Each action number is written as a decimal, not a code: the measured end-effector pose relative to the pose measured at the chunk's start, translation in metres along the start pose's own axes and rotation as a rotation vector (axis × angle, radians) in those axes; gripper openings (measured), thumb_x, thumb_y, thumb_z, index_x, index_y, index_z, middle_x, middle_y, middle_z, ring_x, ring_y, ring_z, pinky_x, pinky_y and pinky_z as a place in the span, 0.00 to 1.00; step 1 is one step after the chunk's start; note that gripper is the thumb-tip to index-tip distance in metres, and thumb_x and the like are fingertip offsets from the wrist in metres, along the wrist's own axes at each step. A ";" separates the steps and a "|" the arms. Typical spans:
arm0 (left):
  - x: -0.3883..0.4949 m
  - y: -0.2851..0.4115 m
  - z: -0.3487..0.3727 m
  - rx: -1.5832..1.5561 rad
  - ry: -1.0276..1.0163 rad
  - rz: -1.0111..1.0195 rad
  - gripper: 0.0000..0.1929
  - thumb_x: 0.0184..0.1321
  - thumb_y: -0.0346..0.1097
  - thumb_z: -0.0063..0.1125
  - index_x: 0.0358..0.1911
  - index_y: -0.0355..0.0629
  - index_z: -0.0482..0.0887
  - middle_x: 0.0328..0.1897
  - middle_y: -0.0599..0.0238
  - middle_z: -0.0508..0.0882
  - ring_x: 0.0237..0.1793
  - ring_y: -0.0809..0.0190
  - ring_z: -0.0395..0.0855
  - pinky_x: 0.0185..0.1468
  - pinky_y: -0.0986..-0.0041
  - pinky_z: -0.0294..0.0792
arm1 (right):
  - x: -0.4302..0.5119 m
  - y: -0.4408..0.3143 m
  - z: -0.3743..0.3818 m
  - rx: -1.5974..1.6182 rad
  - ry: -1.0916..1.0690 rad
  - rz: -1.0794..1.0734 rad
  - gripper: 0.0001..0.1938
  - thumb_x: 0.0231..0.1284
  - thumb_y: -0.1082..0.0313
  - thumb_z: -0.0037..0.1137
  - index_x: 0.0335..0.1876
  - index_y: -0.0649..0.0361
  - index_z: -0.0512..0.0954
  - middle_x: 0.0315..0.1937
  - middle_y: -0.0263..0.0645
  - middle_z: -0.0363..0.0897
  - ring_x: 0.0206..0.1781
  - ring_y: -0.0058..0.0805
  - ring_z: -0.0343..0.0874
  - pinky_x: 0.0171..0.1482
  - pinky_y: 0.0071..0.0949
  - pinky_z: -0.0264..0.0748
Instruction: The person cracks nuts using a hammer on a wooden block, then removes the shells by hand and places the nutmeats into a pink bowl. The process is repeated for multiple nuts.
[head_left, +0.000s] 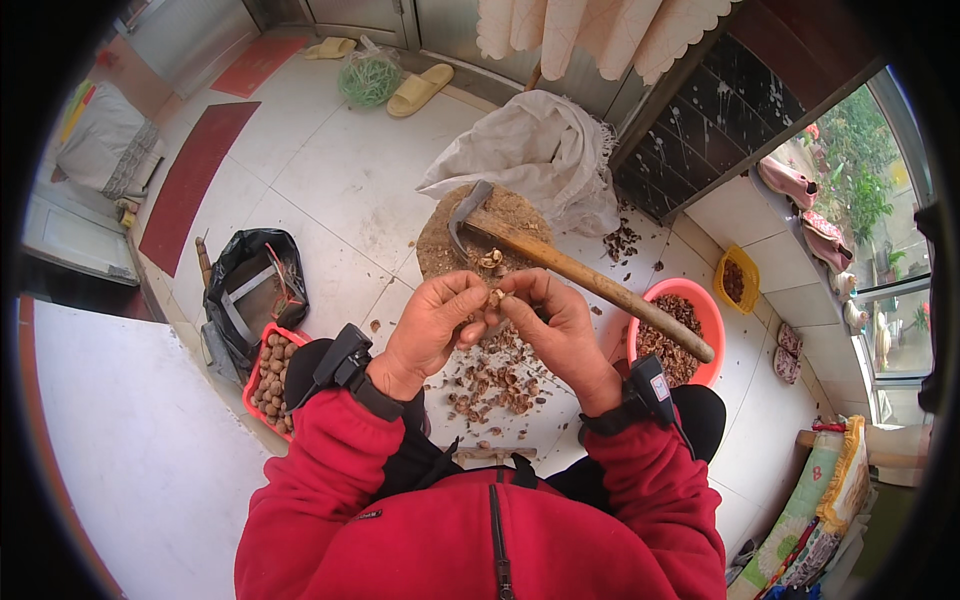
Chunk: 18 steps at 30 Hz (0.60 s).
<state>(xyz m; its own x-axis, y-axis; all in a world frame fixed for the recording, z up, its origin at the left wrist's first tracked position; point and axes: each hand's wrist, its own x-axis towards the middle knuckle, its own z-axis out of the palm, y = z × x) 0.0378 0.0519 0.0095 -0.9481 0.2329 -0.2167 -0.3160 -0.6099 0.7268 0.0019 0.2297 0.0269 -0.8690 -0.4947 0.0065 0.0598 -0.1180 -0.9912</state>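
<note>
My left hand (437, 324) and my right hand (553, 328) meet in front of me, fingertips pinching a small piece of cracked walnut (496, 297) between them. Just beyond them stands a round wooden chopping block (439, 244) with walnut bits on it. A hammer-like tool with an iron head (466, 214) and a long wooden handle (592, 281) lies across the block, its handle end reaching over a pink basin (718, 330) of walnut pieces. Broken walnut shells (499, 386) are scattered on the floor below my hands.
At left are a red basket (253, 386) of whole walnuts (271, 371) and a black plastic bag (225, 262). A white woven sack (517, 142) lies behind the block. A yellow basket (750, 289) stands right; yellow slippers (420, 90) and a red mat (196, 187) lie farther off.
</note>
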 end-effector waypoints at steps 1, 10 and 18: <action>0.000 0.000 0.001 0.018 -0.005 0.009 0.07 0.68 0.34 0.54 0.39 0.38 0.79 0.29 0.65 0.82 0.20 0.76 0.70 0.21 0.86 0.60 | 0.000 0.000 -0.001 0.001 0.008 0.003 0.07 0.67 0.72 0.55 0.47 0.63 0.75 0.34 0.28 0.79 0.34 0.09 0.73 0.34 0.11 0.68; 0.000 -0.001 0.005 0.227 0.048 0.133 0.06 0.65 0.30 0.55 0.42 0.38 0.77 0.30 0.67 0.81 0.20 0.77 0.68 0.22 0.85 0.58 | 0.000 -0.004 -0.004 -0.044 0.025 0.081 0.06 0.67 0.71 0.55 0.43 0.65 0.74 0.32 0.31 0.79 0.33 0.12 0.75 0.35 0.13 0.70; 0.001 -0.005 0.013 0.392 0.082 0.294 0.07 0.62 0.27 0.54 0.42 0.37 0.75 0.28 0.71 0.77 0.20 0.78 0.66 0.22 0.85 0.60 | -0.001 0.001 -0.002 0.066 0.032 0.209 0.07 0.68 0.68 0.54 0.40 0.65 0.74 0.30 0.28 0.77 0.31 0.11 0.71 0.31 0.14 0.67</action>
<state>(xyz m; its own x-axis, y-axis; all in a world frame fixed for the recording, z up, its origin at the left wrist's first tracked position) 0.0390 0.0652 0.0143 -0.9997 0.0234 -0.0050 -0.0119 -0.3064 0.9518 0.0022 0.2321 0.0255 -0.8493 -0.4872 -0.2032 0.2711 -0.0723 -0.9598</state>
